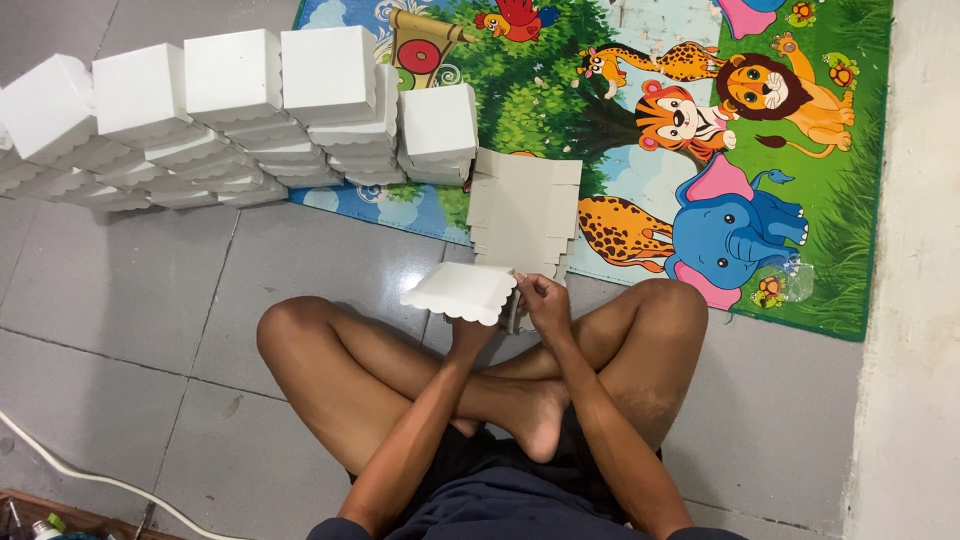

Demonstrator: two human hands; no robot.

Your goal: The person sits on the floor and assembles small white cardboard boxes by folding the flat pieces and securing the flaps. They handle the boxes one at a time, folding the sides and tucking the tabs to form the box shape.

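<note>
Crossed legs (480,390) filling the near frame, both hands working a white scalloped box piece (460,291) just above the knees.

R hand (545,300) is pinching the piece's right edge, fingers closed on the card; L hand (472,333) is sitting under it, mostly hidden, looking like it's gripping from below, tho the fingers aren't showing. The piece is lying roughly flat, long axis running left-right, spreading left from the R grip. Just beyond, touching or nearly so, a stack of flat grey card blanks (524,208) is lying half on the animal play mat (700,130), half on the tiled floor (130,300); R hand nearer to it. Further out left, finished white boxes (240,110) are sitting stacked in rows.
</note>
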